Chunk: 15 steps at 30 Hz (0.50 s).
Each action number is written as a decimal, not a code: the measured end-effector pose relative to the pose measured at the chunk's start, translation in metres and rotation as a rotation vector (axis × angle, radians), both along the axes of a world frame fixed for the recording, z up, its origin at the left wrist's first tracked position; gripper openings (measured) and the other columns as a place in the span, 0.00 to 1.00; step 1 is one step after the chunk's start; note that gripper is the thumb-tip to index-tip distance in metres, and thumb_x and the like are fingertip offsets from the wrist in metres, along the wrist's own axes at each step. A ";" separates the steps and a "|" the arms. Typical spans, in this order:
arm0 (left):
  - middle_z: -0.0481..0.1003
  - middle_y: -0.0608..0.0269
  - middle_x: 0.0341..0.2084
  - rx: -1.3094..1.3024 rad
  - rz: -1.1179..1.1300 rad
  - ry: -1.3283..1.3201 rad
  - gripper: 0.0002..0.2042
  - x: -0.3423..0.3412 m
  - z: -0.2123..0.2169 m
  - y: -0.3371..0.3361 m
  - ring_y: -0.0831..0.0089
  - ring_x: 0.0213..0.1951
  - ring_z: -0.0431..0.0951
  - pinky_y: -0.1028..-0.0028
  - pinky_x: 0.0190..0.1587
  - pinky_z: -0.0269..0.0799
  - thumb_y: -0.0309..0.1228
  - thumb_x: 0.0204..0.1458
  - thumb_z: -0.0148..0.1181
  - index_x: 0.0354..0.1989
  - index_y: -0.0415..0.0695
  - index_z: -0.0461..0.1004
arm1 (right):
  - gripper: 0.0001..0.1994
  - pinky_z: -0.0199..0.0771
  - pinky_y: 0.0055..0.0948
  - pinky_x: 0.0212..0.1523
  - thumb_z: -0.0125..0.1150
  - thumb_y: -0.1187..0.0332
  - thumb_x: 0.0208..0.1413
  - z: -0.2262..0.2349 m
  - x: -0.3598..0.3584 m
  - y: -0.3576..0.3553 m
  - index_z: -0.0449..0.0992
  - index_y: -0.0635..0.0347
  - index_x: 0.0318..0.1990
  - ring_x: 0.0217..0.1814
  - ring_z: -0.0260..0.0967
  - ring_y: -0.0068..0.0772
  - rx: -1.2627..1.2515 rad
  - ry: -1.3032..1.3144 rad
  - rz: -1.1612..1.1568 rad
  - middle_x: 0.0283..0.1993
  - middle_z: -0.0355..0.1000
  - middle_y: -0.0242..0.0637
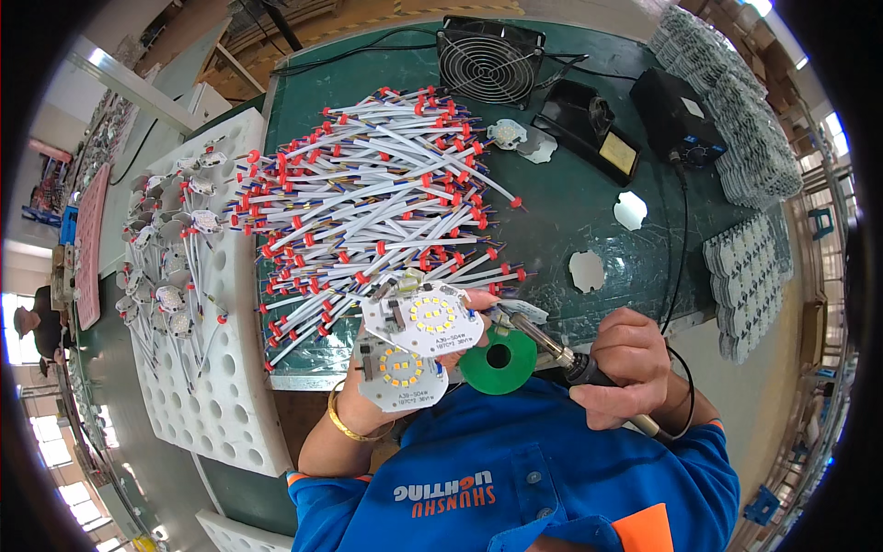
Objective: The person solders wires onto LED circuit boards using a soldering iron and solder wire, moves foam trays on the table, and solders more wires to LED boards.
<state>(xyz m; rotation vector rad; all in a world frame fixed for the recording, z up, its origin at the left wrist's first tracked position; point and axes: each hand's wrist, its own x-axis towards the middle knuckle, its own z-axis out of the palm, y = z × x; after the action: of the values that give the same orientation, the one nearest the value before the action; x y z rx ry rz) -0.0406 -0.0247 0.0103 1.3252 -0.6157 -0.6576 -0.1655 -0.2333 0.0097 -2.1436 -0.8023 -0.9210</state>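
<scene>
My left hand (370, 414) is closed on two white LED boards, one overlapping the other. The upper LED board (414, 324) carries a ring of yellow chips; the lower LED board (409, 391) sits partly behind it. In my right hand (630, 368) is a soldering iron (581, 368), slanting toward the left fingertips, its tip near the boards' right edge. Whether the tip touches anything cannot be made out. Just below the iron is a green spool (515, 368), close to the left fingers; what supports it is hidden.
White cables (386, 202) with red end pieces lie heaped on the green table. Left stands a white foam tray (216, 368) with wired boards. Behind are a fan (489, 60), an iron stand (589, 129) and a black soldering station (676, 120). Stacked board panels (750, 285) stand right.
</scene>
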 end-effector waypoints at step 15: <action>0.76 0.60 0.23 0.103 -0.030 -0.108 0.09 0.015 0.000 -0.008 0.74 0.29 0.76 0.77 0.33 0.71 0.24 0.51 0.57 0.41 0.37 0.73 | 0.14 0.62 0.29 0.19 0.58 0.80 0.35 0.001 0.013 0.004 0.73 0.60 0.35 0.19 0.62 0.32 0.153 0.091 -0.241 0.21 0.61 0.36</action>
<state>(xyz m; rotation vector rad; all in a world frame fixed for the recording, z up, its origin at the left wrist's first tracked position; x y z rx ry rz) -0.0260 -0.0322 0.0100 1.4569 -0.6973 -0.6521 -0.1527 -0.2291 0.0104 -2.1600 -0.4208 -0.9645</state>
